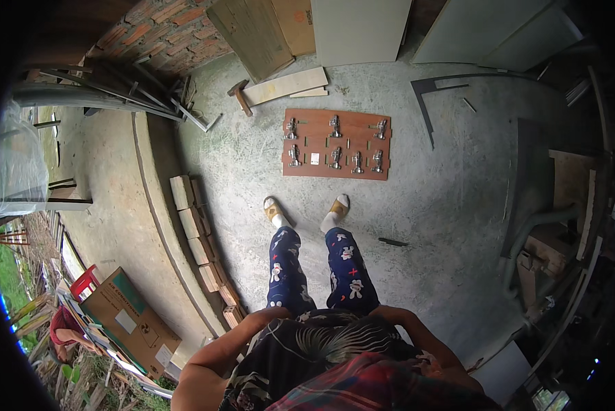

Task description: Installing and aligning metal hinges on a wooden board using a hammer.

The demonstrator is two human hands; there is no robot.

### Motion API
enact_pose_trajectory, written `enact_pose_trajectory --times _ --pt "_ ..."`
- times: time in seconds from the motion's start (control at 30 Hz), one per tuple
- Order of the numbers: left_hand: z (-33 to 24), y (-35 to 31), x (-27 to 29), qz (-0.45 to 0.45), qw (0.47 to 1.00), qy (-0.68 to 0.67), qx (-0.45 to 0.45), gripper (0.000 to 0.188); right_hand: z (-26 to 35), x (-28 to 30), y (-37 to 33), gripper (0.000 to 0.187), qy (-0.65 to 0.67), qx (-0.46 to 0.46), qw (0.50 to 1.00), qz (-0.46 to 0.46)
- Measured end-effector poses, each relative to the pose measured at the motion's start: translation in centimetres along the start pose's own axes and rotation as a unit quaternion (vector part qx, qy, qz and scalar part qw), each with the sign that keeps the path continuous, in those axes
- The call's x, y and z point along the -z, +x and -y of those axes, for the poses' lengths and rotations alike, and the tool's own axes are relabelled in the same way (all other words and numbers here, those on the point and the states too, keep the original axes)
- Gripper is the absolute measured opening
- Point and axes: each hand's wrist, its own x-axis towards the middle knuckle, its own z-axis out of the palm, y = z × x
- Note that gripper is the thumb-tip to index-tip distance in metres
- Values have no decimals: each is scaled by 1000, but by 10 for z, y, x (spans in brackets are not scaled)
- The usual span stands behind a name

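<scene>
My left hand [272, 314] rests at my waist, next to the top of my dark blue patterned trousers [284, 264]. On the other side my right hand [387, 313] is at my waist too. The fingers of both are mostly hidden against my clothes, and nothing shows in either hand. Beyond my feet, out of reach of both hands, a reddish-brown wooden board [326, 141] lies flat on the concrete floor. It has narrow slots, a small white label [315, 159] and several shiny metal fittings [335, 126] resembling cabinet hinges.
A hammer [239, 96] and pale planks [285, 85] lie beyond the board. Hollow bricks [192, 222] line the left. A dark metal frame [424, 109] is far right, a dark strip [393, 242] nearer. A cardboard box [131, 320] and another person [66, 327] are lower left.
</scene>
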Motion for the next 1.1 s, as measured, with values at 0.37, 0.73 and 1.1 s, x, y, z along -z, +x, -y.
enact_pose_trajectory --times 0.37,0.73,1.1 --pt "-7 166 129 32 947 314 60 26 135 43 119 31 -133 -20 990 46" --pt "53 265 272 -166 935 288 125 22 238 207 303 30 -229 143 892 -363" --pt "66 283 297 -177 880 438 42 27 231 271 371 35 -361 132 874 -296"
